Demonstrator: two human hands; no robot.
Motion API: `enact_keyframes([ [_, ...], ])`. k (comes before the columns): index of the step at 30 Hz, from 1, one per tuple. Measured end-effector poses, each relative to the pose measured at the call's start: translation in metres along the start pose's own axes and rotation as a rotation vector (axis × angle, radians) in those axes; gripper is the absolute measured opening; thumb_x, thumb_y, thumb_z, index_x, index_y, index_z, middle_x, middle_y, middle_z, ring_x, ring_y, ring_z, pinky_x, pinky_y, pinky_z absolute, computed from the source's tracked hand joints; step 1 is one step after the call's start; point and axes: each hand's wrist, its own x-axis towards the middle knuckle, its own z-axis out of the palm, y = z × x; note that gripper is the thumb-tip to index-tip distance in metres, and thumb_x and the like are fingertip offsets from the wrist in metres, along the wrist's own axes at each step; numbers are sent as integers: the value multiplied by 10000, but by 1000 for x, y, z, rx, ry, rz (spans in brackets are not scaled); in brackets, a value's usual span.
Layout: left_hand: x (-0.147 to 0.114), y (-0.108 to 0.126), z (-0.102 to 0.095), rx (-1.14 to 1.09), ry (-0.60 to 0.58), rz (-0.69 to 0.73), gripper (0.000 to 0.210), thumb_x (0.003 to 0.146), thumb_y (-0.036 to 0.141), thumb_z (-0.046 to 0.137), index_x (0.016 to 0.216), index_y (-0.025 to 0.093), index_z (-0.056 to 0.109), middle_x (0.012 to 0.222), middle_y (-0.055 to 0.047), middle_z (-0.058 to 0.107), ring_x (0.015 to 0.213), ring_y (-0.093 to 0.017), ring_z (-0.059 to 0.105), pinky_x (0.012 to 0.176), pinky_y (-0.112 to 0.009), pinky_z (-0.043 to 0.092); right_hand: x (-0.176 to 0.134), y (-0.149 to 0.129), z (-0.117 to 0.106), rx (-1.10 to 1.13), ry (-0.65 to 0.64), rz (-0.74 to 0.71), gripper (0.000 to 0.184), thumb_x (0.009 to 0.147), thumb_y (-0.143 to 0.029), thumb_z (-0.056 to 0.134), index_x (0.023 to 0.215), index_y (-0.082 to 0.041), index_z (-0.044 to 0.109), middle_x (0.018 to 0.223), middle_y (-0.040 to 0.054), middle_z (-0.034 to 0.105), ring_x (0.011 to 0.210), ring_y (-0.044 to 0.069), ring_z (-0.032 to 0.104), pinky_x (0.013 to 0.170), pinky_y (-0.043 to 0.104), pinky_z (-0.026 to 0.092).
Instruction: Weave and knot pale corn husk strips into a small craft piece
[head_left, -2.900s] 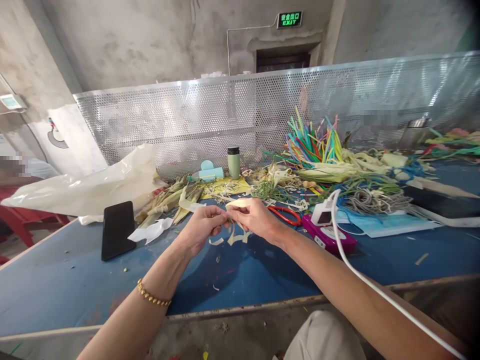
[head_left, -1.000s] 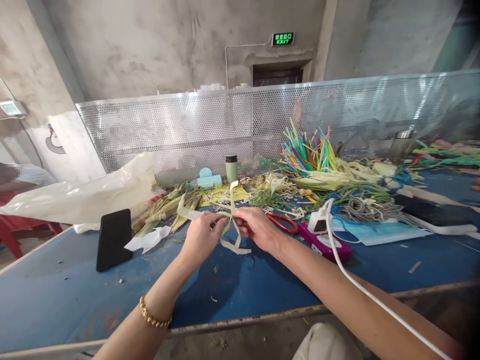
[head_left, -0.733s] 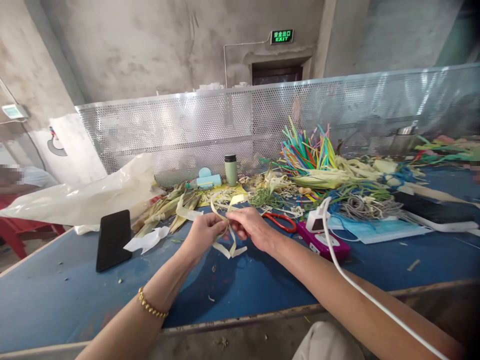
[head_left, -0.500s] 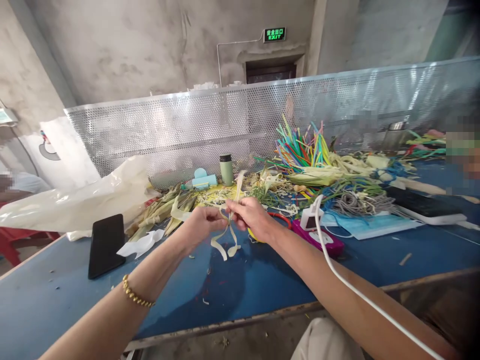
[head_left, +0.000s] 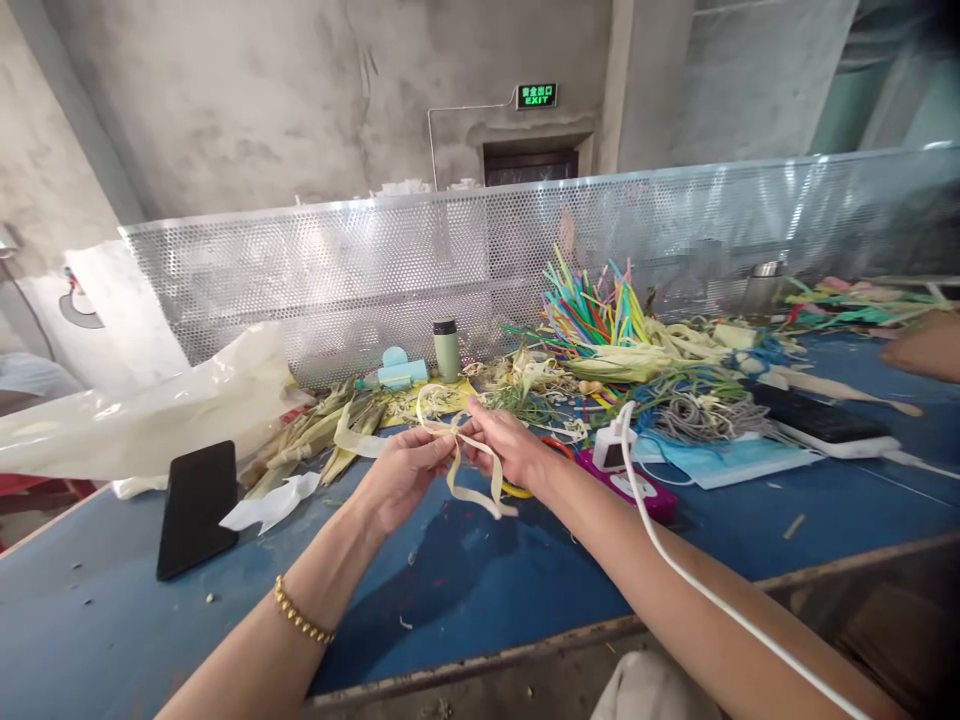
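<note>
left hand (head_left: 405,475) and right hand (head_left: 504,440) pinching pale strips (head_left: 475,497), in front of the green bottle (head_left: 447,356)! long ends droop bottle-away, nearer the right hand.

Hands (head_left: 396,482) pinching pale strips (head_left: 472,494), blue table (head_left: 540,600)

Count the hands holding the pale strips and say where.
2: the left hand pinches the pale strips just left of their crossing; the right hand holds them just right of it.
</note>
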Motion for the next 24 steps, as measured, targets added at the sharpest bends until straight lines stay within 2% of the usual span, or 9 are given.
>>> enact_keyframes([
  [2, 3, -2, -6, -22, 81, 16, 177, 625, 248, 802, 659, 109, 697, 671, -46, 654, 636, -110, 569, 678, -249, 432, -1, -1, 0, -268, 107, -129, 580, 870, -631, 404, 598, -151, 584, 470, 34, 545, 341, 95, 402, 356, 237, 279],
  [4, 7, -4, -12, 7, 96, 43, 201, 611, 257, 807, 615, 98, 684, 639, -41, 633, 604, -93, 541, 619, -227, 409, -5, -4, 0, -435, 169, -334, 527, 872, -578, 451, 610, -147, 604, 518, 35, 570, 412, 106, 466, 418, 237, 331],
  [7, 13, -7, -17, 31, 136, 55, 222, 600, 278, 809, 640, 95, 690, 616, -31, 614, 564, -85, 505, 548, -225, 367, -10, -7, -1, -555, 67, -534, 354, 844, -455, 558, 703, -142, 645, 644, 30, 628, 546, 115, 526, 509, 227, 366],
  [9, 14, -8, -19, 27, 154, 59, 234, 589, 280, 813, 678, 97, 696, 624, -28, 615, 563, -87, 503, 534, -227, 354, -13, -6, 0, -628, 28, -590, 216, 813, -340, 611, 736, -142, 647, 669, 21, 634, 587, 114, 527, 546, 222, 371],
  [11, 15, -9, -19, 33, 150, 69, 237, 587, 275, 812, 693, 101, 690, 630, -24, 617, 567, -87, 507, 535, -225, 349, -14, -3, 1, -701, 48, -627, 154, 817, -256, 590, 717, -145, 628, 651, 11, 617, 586, 109, 508, 557, 221, 362],
  [17, 15, -9, -21, 32, 156, 94, 295, 569, 225, 819, 811, 148, 670, 679, -18, 661, 623, -117, 575, 565, -229, 358, -19, -4, 4, -811, 98, -654, 212, 856, -190, 503, 655, -158, 562, 610, 4, 594, 555, 103, 493, 555, 222, 351],
  [24, 15, -11, -21, 27, 120, 92, 308, 584, 264, 820, 832, 141, 684, 679, -21, 650, 610, -120, 566, 562, -244, 359, -17, -1, 5, -646, 44, -542, 278, 870, -316, 491, 653, -157, 564, 619, 27, 628, 542, 124, 569, 539, 228, 408],
])
